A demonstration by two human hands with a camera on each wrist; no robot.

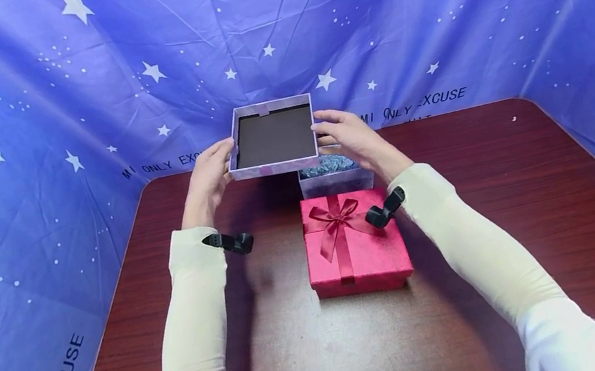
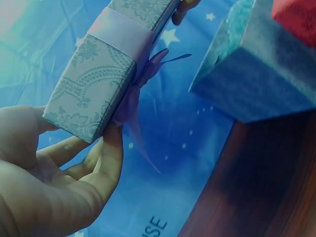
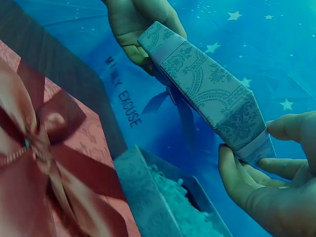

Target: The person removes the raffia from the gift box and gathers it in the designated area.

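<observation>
A pale lilac patterned gift box lid (image 1: 302,163) is up in the air, its dark inside facing the head view. My left hand (image 1: 209,171) holds its left side, thumb and fingers on the rim in the left wrist view. On the other side my right hand (image 1: 348,134) pinches the edge, seen best in the right wrist view. A lilac ribbon bow (image 2: 131,101) hangs from the lid's outer face. Below and behind the right hand stands the open matching box (image 1: 337,184), with blue-green shredded paper (image 3: 177,197) inside.
A red gift box (image 1: 371,258) with a ribbon bow on top sits on the dark wooden table (image 1: 302,355), in front of the open box. A blue cloth (image 1: 270,19) with white stars surrounds the table at the back and both sides.
</observation>
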